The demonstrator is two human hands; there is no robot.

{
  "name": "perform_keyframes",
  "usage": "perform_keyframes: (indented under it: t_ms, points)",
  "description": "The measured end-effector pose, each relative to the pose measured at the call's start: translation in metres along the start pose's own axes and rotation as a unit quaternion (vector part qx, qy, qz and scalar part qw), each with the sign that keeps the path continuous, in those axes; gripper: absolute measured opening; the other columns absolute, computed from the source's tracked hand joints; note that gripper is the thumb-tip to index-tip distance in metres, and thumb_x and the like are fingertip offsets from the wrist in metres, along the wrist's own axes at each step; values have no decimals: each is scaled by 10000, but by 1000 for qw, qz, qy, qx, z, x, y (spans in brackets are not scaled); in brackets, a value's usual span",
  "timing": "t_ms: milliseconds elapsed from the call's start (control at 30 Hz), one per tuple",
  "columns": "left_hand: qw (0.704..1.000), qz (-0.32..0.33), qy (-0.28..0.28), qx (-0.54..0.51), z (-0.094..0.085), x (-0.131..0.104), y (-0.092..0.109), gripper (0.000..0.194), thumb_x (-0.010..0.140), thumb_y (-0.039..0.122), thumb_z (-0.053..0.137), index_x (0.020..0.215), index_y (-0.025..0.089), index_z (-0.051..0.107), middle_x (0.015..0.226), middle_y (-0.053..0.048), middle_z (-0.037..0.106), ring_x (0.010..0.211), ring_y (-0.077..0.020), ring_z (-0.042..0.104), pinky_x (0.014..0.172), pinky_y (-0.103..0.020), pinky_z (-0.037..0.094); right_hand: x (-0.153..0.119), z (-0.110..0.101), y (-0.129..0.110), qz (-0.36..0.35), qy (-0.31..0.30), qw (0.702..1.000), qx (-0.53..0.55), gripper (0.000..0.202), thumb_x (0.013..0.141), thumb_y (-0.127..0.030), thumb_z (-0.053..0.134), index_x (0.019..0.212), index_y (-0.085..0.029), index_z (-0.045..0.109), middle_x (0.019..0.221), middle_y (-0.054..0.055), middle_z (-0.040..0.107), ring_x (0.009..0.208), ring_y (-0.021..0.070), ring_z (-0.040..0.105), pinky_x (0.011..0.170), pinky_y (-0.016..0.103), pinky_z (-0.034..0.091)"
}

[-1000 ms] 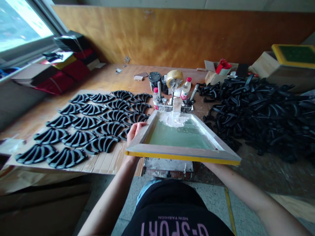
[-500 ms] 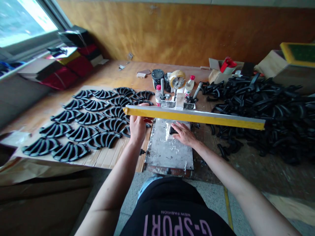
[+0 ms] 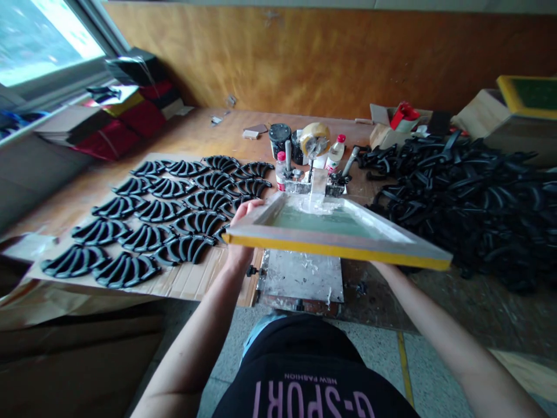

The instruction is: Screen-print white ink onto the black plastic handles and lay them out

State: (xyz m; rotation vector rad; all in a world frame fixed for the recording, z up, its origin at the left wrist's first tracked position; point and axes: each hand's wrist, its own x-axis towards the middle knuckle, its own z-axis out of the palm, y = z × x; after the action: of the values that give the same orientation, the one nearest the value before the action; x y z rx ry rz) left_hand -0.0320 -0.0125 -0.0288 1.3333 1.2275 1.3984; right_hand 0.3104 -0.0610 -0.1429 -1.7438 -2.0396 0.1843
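A screen printing frame point(image 3: 339, 251) with yellow tape along its front edge and a greenish mesh is tilted above a metal base plate point(image 3: 300, 276). White paste lies on the mesh near the hinge clamp point(image 3: 300, 184) at the back. Gripping the frame's left side is my left hand point(image 3: 244, 216), its fingers over the rim. My right forearm point(image 3: 404, 290) reaches under the frame's right part, so the frame hides my right hand and whatever it may touch.
Rows of black curved parts point(image 3: 148, 212) lie on cardboard at left. A heap of similar black parts point(image 3: 470, 203) covers the right side. Behind the clamp stand red-capped bottles point(image 3: 336, 152), a dark jar point(image 3: 279, 139) and a tape roll point(image 3: 315, 139).
The frame has tipped down toward the plate, showing its mesh, and my left hand has come down with it. My right hand, earlier on a small dark piece on the plate, is now hidden.
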Motion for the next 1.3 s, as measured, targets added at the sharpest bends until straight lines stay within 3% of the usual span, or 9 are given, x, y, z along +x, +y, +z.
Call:
perform_keyframes:
  t_ms: [100, 233, 333, 467, 567, 667, 933, 1133, 1300]
  points:
    - [994, -89, -64, 26, -18, -23, -18, 354, 840, 531, 546, 842, 193, 653, 833, -23, 622, 712, -137, 561, 635, -232, 468, 24, -20, 21, 75, 99, 992, 22, 382, 909, -204, 456, 1255, -185, 616, 1019, 100, 726, 828, 208, 706, 674, 358, 617]
    - [967, -225, -111, 35, -27, -53, -61, 442, 792, 520, 622, 1116, 220, 612, 734, 16, 590, 590, -121, 519, 541, -223, 422, 73, -20, -11, 49, 173, 980, 82, 642, 835, -244, 613, 1444, -212, 414, 1450, 153, 435, 1147, 273, 584, 932, 445, 549]
    - [960, -251, -119, 33, -23, -64, -94, 673, 779, 496, 645, 1367, 229, 458, 710, 38, 566, 571, -117, 513, 540, -220, 415, 107, -4, -46, -39, 113, 993, 17, 617, 798, -185, 673, 1382, -187, 475, 1398, 148, 465, 1232, 296, 499, 1029, 447, 463]
    - [958, -248, -130, 56, -19, -66, -118, 695, 800, 504, 615, 1402, 206, 437, 715, 32, 572, 590, -122, 526, 562, -232, 420, 127, 24, -57, -58, -18, 996, -62, 247, 806, -152, 653, 1052, -169, 644, 993, 100, 669, 947, 246, 611, 851, 346, 504]
    - [956, -253, -134, 65, -19, -66, -123, 677, 804, 527, 597, 1376, 188, 469, 772, 4, 618, 648, -144, 572, 600, -254, 447, 120, 40, -54, -44, -52, 993, -98, 80, 824, -140, 604, 884, -162, 652, 851, 98, 682, 835, 229, 610, 784, 318, 479]
    - [954, -260, -137, 51, -20, -67, -124, 672, 810, 539, 585, 1370, 185, 476, 837, -24, 653, 709, -165, 606, 639, -272, 471, 99, 45, -63, -57, -48, 990, -119, 128, 819, -94, 548, 871, -156, 647, 859, 102, 678, 839, 224, 592, 767, 310, 453]
    - [954, -271, -122, 50, -16, -69, -116, 685, 795, 549, 599, 1358, 174, 491, 920, -61, 683, 787, -199, 632, 716, -306, 492, 61, -2, -86, -247, -183, 950, -50, 177, 797, -57, 535, 793, -192, 650, 828, 47, 651, 831, 188, 562, 691, 268, 387]
    - [949, -286, -122, 47, -17, -68, -112, 718, 787, 554, 611, 1380, 173, 472, 908, -57, 677, 725, -178, 617, 650, -280, 473, 65, 10, -81, -170, -90, 980, -44, 193, 834, -78, 533, 867, -197, 681, 861, 51, 641, 867, 201, 565, 707, 276, 401]
    - [947, -294, -122, 53, -19, -66, -112, 712, 771, 542, 628, 1368, 180, 484, 895, -50, 679, 721, -174, 619, 642, -268, 468, 50, 16, -83, -212, -112, 970, -43, 195, 859, -112, 559, 973, -197, 692, 881, 47, 652, 884, 199, 585, 741, 277, 433]
